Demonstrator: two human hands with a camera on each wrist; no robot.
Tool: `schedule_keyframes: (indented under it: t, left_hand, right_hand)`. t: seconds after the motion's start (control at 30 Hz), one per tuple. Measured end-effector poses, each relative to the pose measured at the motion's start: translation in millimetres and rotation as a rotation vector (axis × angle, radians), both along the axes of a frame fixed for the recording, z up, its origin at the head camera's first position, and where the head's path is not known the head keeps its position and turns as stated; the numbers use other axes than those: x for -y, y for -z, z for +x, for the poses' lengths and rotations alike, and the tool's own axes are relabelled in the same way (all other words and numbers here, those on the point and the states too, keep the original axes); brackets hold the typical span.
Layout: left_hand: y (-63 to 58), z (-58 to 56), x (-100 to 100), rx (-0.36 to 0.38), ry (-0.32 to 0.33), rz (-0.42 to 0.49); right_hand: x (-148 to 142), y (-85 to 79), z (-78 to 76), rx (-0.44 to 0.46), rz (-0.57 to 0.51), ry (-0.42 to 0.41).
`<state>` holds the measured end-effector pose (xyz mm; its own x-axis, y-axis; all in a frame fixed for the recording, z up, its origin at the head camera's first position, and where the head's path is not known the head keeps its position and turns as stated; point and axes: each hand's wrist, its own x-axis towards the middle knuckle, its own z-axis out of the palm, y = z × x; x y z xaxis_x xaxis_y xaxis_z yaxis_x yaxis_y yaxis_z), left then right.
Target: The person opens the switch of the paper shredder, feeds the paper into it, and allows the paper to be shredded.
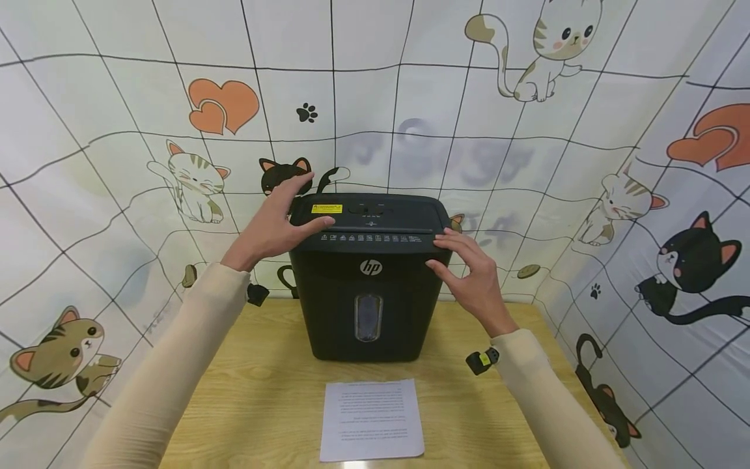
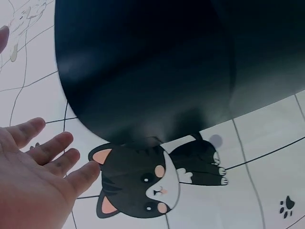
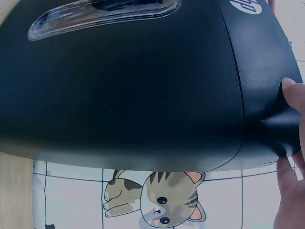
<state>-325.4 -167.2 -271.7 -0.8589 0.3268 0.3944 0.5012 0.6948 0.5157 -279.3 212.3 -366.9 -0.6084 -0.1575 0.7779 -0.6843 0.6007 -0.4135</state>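
The shredder (image 1: 370, 290) stands upright at the back of the table (image 1: 252, 352), nothing poking from its slot (image 1: 375, 231), and from here I can't tell what its bin (image 1: 334, 319) holds through the little window (image 1: 368, 318). The left hand (image 1: 274, 225), fingers spread wide, is at one top corner, and the right hand (image 1: 473, 277), thumb and fingers wide apart, touches the other. The paper (image 1: 372, 420) lies whole in front, so I'd guess the shredding is all left to do.
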Motion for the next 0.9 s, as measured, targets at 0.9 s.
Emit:
schedule_keyframes:
  t: [0.9]
  left_hand:
    - [102.9,57.7,21,-0.076,-0.097,0.234]
  right_hand:
    - [-14,28.5,32.3,0.221,0.072,0.047]
